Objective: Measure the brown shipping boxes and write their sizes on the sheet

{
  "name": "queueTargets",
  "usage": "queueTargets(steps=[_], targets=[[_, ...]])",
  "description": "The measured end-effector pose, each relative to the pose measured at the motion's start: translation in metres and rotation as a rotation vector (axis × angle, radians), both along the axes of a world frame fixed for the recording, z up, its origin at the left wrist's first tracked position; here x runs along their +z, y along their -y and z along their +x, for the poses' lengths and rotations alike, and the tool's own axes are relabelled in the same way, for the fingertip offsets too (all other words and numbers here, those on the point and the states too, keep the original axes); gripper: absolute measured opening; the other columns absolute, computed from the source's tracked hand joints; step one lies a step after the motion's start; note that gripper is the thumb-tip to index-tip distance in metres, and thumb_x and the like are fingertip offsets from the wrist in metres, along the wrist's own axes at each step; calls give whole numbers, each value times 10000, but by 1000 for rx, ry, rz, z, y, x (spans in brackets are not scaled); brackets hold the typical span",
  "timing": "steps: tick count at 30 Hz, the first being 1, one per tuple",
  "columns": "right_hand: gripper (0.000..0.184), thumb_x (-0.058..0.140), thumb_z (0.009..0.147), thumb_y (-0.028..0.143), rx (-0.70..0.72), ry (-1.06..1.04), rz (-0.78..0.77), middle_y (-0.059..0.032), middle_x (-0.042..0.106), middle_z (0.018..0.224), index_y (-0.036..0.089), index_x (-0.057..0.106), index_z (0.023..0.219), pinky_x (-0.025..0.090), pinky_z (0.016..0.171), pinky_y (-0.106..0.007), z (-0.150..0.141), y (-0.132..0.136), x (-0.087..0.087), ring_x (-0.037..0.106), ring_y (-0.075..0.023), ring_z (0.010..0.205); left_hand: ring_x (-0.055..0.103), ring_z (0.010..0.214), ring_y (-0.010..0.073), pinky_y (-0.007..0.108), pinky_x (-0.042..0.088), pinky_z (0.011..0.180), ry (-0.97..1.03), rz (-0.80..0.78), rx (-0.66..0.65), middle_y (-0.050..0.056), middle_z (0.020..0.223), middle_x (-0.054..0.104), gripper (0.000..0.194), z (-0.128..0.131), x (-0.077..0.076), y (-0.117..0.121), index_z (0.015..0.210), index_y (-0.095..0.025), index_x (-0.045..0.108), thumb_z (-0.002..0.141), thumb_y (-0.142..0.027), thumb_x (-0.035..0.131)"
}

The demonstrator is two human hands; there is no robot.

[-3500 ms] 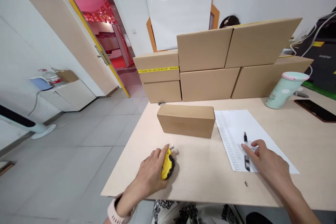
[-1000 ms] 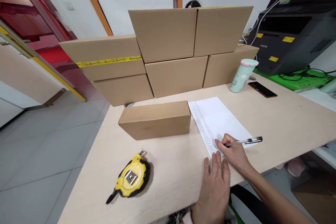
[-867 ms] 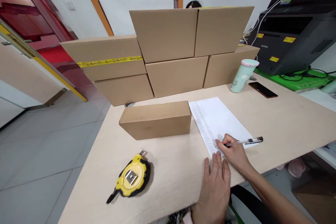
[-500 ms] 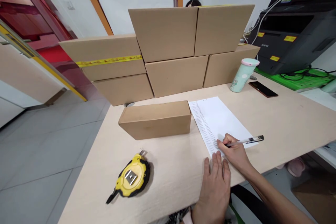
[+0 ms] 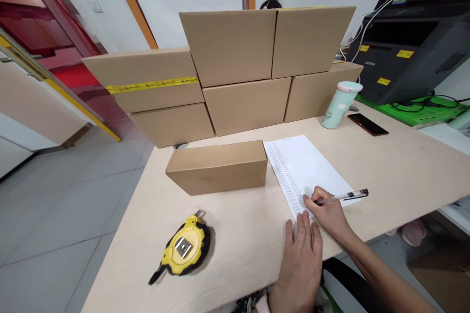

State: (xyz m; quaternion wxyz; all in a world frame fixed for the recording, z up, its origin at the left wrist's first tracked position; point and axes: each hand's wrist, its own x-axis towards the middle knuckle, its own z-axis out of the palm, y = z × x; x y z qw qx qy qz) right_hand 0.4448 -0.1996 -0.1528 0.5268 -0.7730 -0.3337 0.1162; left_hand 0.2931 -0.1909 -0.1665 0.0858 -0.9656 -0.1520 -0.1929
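Note:
My right hand [image 5: 328, 212] grips a pen [image 5: 345, 197] with a clear barrel and dark cap end. Its fingers rest on a white sheet of paper [image 5: 312, 161] that carries rows of small print or writing along its left side; the pen's tip is hidden by the fingers. My left hand [image 5: 301, 254] lies flat, fingers stretched out, on the table at the sheet's near edge, fingertips touching the paper. A small cardboard box [image 5: 220, 173] lies just left of the sheet. Nearer to me on the left is a yellow and black tape measure [image 5: 185, 247].
Stacked cardboard boxes [image 5: 246, 105] form a wall across the back of the table [image 5: 242, 244]. A mint-green tumbler [image 5: 340, 105] and a phone [image 5: 368, 124] stand at the back right, before a black printer [image 5: 411, 49]. The top of a person's head [image 5: 270, 4] shows behind the boxes.

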Motion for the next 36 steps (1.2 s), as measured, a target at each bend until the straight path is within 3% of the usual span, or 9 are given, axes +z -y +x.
queueTargets(steps=[36], targets=[[318, 599, 739, 330, -27, 15, 23, 69, 349, 516, 251, 353, 552, 310, 495, -258, 1, 1, 0, 367, -118, 505, 491, 1318, 283, 455, 461, 1033, -17, 15, -3, 182, 1423, 533, 440, -2, -1, 0, 1333, -88, 540, 925, -249, 507]])
